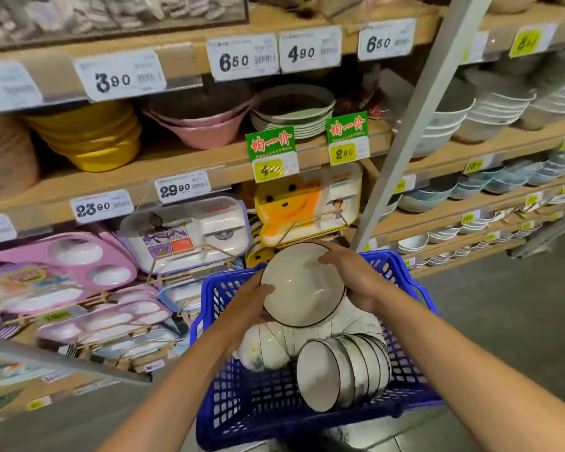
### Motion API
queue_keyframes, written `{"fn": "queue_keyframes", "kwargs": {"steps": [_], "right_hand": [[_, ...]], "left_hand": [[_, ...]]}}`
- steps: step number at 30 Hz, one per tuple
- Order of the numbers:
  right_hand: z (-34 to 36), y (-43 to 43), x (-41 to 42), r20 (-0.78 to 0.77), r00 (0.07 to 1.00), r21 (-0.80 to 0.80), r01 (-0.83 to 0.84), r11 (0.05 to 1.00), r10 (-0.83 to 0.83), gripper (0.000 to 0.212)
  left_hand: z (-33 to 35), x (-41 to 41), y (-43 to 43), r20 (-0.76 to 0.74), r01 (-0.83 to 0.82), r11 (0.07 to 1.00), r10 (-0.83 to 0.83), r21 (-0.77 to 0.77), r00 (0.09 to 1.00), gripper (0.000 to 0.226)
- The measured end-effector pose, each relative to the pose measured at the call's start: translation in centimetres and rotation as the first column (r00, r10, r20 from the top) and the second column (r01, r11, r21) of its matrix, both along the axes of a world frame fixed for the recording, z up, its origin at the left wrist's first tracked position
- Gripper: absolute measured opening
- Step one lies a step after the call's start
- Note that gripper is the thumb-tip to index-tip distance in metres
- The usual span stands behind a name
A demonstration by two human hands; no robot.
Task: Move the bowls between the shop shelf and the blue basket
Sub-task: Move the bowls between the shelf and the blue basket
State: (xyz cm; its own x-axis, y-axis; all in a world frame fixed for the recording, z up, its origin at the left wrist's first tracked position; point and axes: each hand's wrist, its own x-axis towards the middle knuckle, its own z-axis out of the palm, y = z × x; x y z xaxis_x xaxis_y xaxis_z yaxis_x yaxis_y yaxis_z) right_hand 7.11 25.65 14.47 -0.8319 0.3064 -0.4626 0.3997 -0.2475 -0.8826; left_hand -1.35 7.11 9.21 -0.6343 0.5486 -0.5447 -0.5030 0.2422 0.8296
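Head view, place: a white bowl (302, 285) with a dark rim was held in the air over the far end of the blue basket (229, 402), at 12 o'clock from the stacked bowls (343, 370) inside. The shop shelf (177, 164) stood beyond, from 9 to 2 o'clock.
Head view, left hand: the left hand (248, 305) gripped the white bowl at its 8 o'clock edge, thumb on the rim; the fingers went behind the wall and were hidden.
Head view, right hand: the right hand (356, 275) gripped the 2 to 3 o'clock edge, fingers curled over the rim.
Head view, facing: the white bowl's mouth seemed tipped up toward the camera. Being round, it had no long axis of its own.
Head view, stack axis: the stacked bowls lay on their side, the row running from about 8 to 2 o'clock with the mouths toward 8 o'clock. A flower-printed bowl (261, 350) lay just beside them at 9 o'clock.
Handling: the bowl looked like glazed ceramic, so likely stiff, fairly heavy for its size, smooth enough to slip, and apt to chip against its neighbours.
Hold: opposite points of the rim, as both hands had it, seemed the safest purchase.
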Motion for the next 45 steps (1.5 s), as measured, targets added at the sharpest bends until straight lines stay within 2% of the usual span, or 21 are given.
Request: {"fn": "queue_keyframes", "kwargs": {"steps": [4,7,10,15,19,21,26,35,38,41,45], "right_hand": [[3.8,0.9,0.8,0.002,0.991,-0.072,0.134,0.988,-0.135,0.032],[6.5,2.0,2.3,-0.058,0.978,-0.126,0.194,0.973,-0.203,0.03],[8.8,3.9,4.4,-0.108,0.957,-0.153,0.252,0.956,-0.269,0.026],[11.5,7.4,9.2,-0.229,0.896,-0.182,0.345,0.921,-0.381,0.025],[12.8,11.7,14.7,-0.399,0.785,-0.19,0.434,0.881,-0.473,0.032],[13.3,14.2,17.4,-0.431,0.741,-0.207,0.475,0.856,-0.515,0.035],[15.3,20.9,23.3,-0.464,0.695,-0.189,0.528,0.828,-0.549,0.032],[20.4,30.9,28.5,-0.489,0.7,-0.143,0.525,0.839,-0.521,0.031],[21.8,33.6,28.3,-0.499,0.702,-0.159,0.503,0.849,-0.509,0.023],[22.9,35.8,27.6,-0.494,0.702,-0.17,0.5,0.849,-0.513,0.024],[23.9,38.6,25.3,-0.487,0.704,-0.181,0.497,0.849,-0.517,0.022]], "left_hand": [[4.7,1.3,2.3,0.027,-0.158,0.964,0.156,0.215,0.987,0.024],[8.5,2.6,4.8,0.055,-0.231,0.904,0.227,0.361,0.972,0.039],[11.9,4.5,7.4,0.106,-0.251,0.857,0.228,0.449,0.968,0.038],[15.6,8.6,12.6,0.113,-0.252,0.854,0.225,0.455,0.968,0.033],[18.2,13.6,18.6,0.112,-0.222,0.851,0.192,0.475,0.975,0.035],[19.3,16.1,21.7,0.117,-0.212,0.854,0.178,0.475,0.977,0.036],[21.7,21.9,28.7,0.089,-0.162,0.885,0.136,0.436,0.987,0.039],[26.8,27.4,38.5,0.046,-0.129,0.876,0.121,0.464,0.992,0.045],[28.5,27.5,41.0,0.026,-0.128,0.866,0.132,0.483,0.991,0.045],[29.6,26.7,43.3,0.022,-0.108,0.873,0.111,0.475,0.994,0.034],[30.5,24.5,45.9,-0.005,-0.126,0.874,0.145,0.469,0.989,0.036]]}}
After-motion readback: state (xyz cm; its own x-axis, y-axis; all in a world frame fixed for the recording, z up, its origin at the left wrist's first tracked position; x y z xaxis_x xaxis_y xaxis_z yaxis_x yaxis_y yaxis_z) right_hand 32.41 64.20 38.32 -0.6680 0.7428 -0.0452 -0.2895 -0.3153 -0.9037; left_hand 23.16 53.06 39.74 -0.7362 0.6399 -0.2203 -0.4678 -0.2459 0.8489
